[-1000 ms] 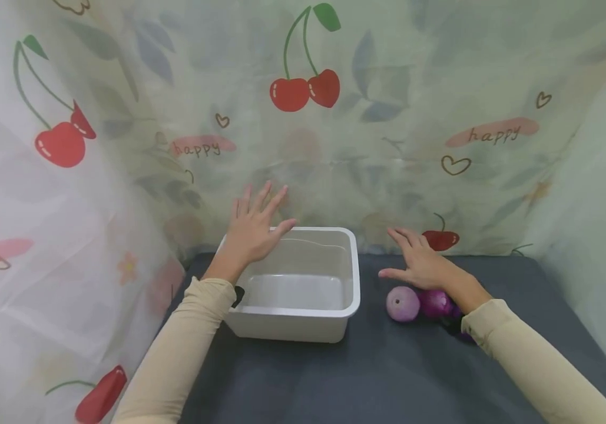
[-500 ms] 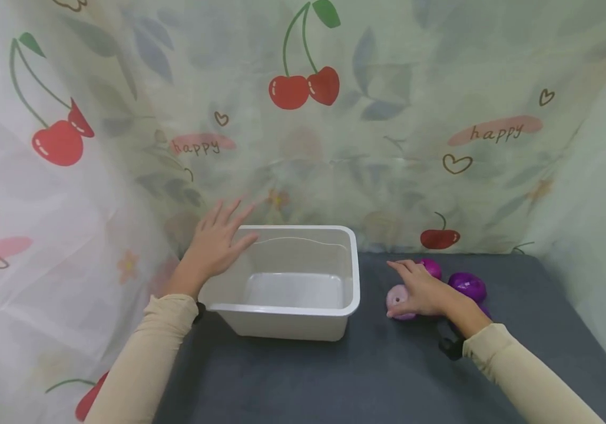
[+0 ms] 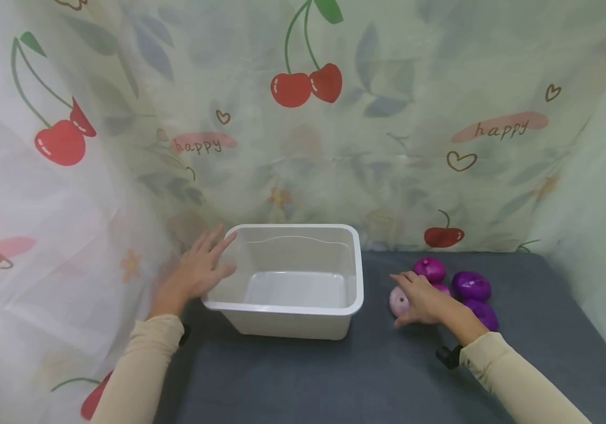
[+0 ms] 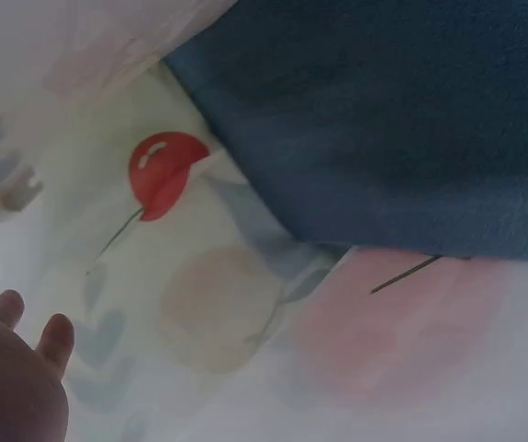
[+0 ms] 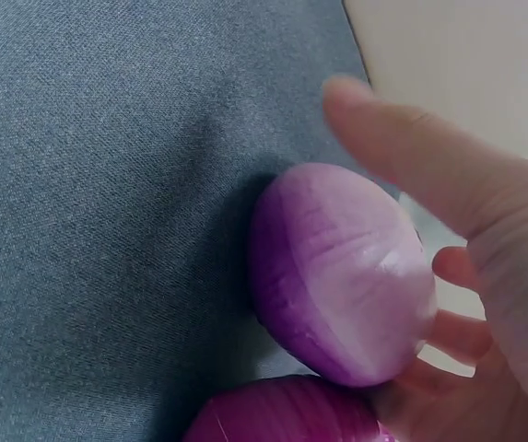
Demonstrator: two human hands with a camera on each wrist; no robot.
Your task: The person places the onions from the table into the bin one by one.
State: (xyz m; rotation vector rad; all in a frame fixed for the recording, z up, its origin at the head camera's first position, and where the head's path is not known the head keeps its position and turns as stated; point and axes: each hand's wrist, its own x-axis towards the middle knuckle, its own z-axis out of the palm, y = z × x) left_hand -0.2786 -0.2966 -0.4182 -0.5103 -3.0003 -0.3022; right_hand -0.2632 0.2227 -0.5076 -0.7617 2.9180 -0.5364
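Observation:
My right hand [image 3: 426, 299] reaches over a pale pink-and-purple onion [image 3: 398, 301] on the table's right side. In the right wrist view the fingers curve around the far side of the onion [image 5: 346, 267], and the thumb [image 5: 402, 138] stands apart from it. Close beside that onion lies a magenta one [image 5: 291, 412], partly covered by the hand in the head view. My left hand [image 3: 191, 277], fingers spread, is at the left rim of a white plastic basin [image 3: 292, 323], holding nothing. The basin has nothing inside.
Behind the right hand lies another magenta onion [image 3: 430, 269]. Two shiny dark purple round things [image 3: 471, 285] lie right of it, one partly hidden by the wrist. The grey table [image 3: 303, 377] is enclosed by a cherry-printed curtain [image 3: 334, 171] at the back and sides.
My left hand has moved left and down, away from over the basin to its left rim. My right hand has come down around the pale onion, uncovering the purple things behind it.

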